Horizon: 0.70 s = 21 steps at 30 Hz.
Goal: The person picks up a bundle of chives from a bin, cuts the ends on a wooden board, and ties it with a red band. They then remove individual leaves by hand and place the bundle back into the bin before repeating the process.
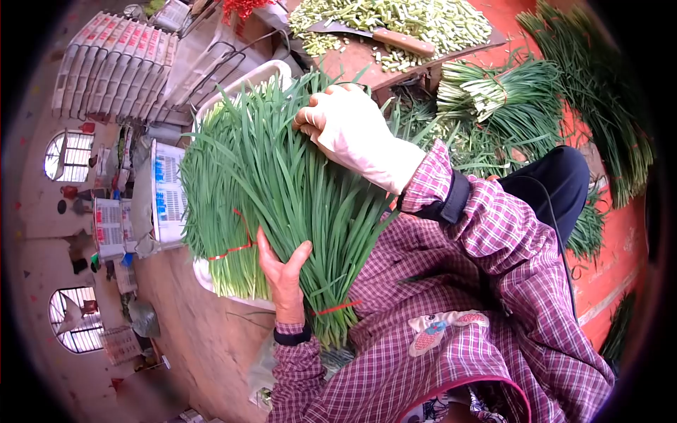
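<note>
A leafy green bundle (310,190), tied with a red band near its pale stems, leans across the middle of the view. My left hand (283,271), bare, cradles its lower part, thumb showing and some fingers hidden behind the leaves. At the upper end, my right hand (352,130) in a white glove has its fingers curled round leaves. Beside and partly beneath the bundle, more greens (236,271) with red bands lie in a white basket (276,68).
A knife (402,41) rests among chopped stems (451,21) on a board (356,63) at the top. Tied bundles (504,92) and long greens (592,77) lie at right, near my knee (557,180). Stacked crates (113,67) stand at left.
</note>
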### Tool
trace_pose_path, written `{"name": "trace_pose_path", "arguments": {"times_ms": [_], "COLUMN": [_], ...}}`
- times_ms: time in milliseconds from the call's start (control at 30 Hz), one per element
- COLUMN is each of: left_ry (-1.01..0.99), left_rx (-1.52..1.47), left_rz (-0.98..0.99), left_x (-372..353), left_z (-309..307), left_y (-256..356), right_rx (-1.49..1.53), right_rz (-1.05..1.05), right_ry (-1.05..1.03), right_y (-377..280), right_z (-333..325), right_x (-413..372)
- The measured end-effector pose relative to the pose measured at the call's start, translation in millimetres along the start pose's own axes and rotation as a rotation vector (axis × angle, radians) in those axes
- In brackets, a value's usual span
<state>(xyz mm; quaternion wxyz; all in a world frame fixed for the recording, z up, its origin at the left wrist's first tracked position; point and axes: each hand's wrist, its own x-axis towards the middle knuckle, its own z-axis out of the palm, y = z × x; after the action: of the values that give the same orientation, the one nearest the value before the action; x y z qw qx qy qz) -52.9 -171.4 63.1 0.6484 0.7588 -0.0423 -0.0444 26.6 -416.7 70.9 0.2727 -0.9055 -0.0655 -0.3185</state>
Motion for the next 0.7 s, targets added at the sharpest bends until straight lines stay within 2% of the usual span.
{"name": "trace_pose_path", "arguments": {"times_ms": [133,200,400,467,533,600,667,700], "left_ry": [0.004,0.007,0.011,0.011,0.014,0.019,0.020,0.013], "left_rx": [0.001,0.011,0.034,0.027,0.049,0.047,0.038,0.046], "left_rz": [0.010,0.001,0.006,-0.002,-0.009,-0.015,-0.018,0.006], "left_x": [-1,-1,0,-1,0,0,-1,1], "left_z": [5,4,3,3,0,0,2,3], "left_y": [4,3,0,-1,-4,-2,-2,-3], "right_rx": [0.040,0.174,0.283,0.204,0.413,0.808,0.988,0.978], "right_rz": [0.083,0.144,0.136,0.161,0.350,0.528,0.422,0.484], "right_ry": [-0.009,-0.180,-0.010,0.208,0.297,0.349,0.409,0.361], "right_y": [0,-1,-2,2,25,51,68,67], "right_z": [7,2,16,18,11,-4,-19,-25], "right_x": [5,5,1,2,9,13,9,7]}}
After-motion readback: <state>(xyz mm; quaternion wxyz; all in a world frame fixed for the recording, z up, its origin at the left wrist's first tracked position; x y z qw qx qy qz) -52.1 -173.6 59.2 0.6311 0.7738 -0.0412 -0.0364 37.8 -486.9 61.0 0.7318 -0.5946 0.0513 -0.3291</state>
